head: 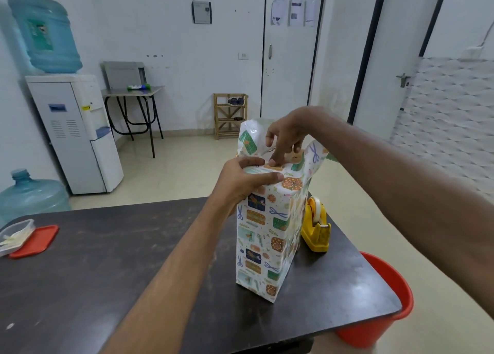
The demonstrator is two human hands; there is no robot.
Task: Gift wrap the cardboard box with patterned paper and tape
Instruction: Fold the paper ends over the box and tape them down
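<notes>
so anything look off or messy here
Only the top end: the paper there stands up loose and crinkled, its flaps uneven and not yet folded flat. Lower down it lies smooth. Nothing looks spilled or torn. The table is scuffed.

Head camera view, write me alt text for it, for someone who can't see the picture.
A person's left hand grips the top of a tall box wrapped in white patterned paper, standing upright on a dark table, while the right hand presses loose paper down at its open top. A yellow tape dispenser sits on the table beside the box.
</notes>
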